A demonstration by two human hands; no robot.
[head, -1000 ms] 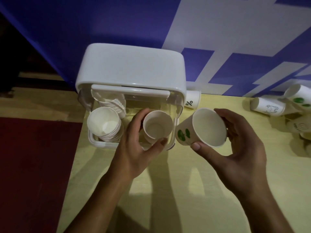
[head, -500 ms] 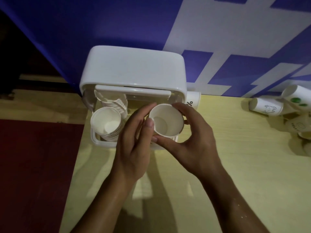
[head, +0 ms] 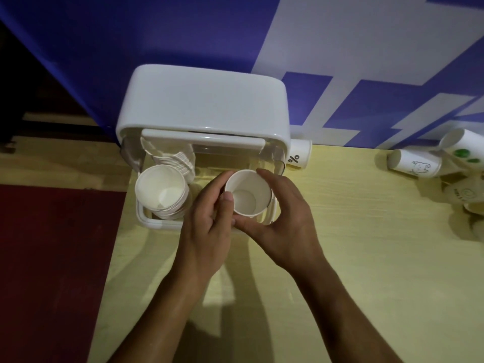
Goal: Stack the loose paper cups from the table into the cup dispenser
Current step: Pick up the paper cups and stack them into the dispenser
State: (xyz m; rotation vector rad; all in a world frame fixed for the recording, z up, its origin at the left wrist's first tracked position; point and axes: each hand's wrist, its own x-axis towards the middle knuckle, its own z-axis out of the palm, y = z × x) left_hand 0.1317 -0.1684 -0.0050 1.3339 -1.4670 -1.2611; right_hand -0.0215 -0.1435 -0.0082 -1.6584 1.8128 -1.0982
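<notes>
Cup (head: 247,192) stands mouth-up, axis vertical, clasped by both hands (head: 284,221) over dispenser (head: 204,106).

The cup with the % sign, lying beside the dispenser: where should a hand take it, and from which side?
Probably around its side wall, from above. The % cup lies tipped on the table, its left end against the dispenser, so only its top and right are free.

1. Dim, bluish light overall; the far left corner sinks into near black.
2. Both forearms throw long soft shadows toward the camera across the table (head: 366,258).
3. The dispenser (head: 204,100) lid shows a mild sheen, not blown out.
4. Wide-angle bending curves the edges; right-edge cups look soft.
</notes>
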